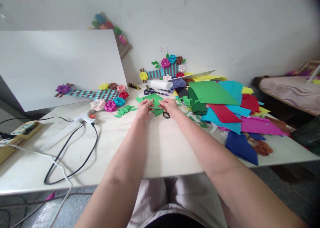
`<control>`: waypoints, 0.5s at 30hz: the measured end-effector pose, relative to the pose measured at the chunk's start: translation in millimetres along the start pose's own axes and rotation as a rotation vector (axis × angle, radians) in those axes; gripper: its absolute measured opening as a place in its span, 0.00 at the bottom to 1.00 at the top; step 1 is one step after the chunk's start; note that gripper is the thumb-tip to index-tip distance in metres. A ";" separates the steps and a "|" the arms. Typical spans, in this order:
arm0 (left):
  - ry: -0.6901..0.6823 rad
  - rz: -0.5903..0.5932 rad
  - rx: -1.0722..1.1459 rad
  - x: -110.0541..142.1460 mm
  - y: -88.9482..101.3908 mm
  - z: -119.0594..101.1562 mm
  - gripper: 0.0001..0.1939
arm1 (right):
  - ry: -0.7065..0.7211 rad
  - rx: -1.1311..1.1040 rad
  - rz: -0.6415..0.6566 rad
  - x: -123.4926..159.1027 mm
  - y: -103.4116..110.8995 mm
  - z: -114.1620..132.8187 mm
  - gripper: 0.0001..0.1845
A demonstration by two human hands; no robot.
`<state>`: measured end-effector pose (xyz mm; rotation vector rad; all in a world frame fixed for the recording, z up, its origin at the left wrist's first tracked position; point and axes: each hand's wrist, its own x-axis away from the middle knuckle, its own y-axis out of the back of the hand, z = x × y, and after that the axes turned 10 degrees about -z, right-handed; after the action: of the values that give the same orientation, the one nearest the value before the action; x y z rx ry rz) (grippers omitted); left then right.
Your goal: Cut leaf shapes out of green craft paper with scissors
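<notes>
My left hand (145,108) and my right hand (171,108) are close together above the middle of the table. The fingertips of both pinch a green paper piece (156,103); its exact shape is partly hidden by the fingers. More green paper (140,98) lies under and behind the hands. A black scissor handle (166,115) shows on the table just below my right hand, its blades out of sight. Left of my left hand is a small pile of cut green paper leaves (123,111). Green scraps (185,101) lie to the right of my right hand.
Dark-handled scissors (149,91), a yellow utility knife (134,86) and a white box (161,84) are behind the hands. Coloured sheets (215,93) pile at right. A flower-decorated woven piece (92,94), a glue gun (85,118) and its looping cable (97,138) lie at left.
</notes>
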<state>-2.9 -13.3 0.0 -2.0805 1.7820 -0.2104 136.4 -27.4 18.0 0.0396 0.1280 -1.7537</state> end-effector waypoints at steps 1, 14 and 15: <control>-0.007 0.018 -0.009 0.3 0.6 0.1 0.19 | -0.004 -0.019 -0.027 -1.8 0.4 -0.4 0.07; 0.196 0.436 -0.238 13.0 4.1 -7.9 0.16 | 0.262 0.231 -0.131 -20.7 9.1 -14.0 0.15; 0.199 0.457 -0.257 13.3 3.5 -8.3 0.16 | 0.270 0.241 -0.137 -22.1 9.1 -15.0 0.15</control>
<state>-6.7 -28.3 4.4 -1.7916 2.4610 -0.0617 148.8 -5.8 4.7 0.4529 0.1173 -1.8860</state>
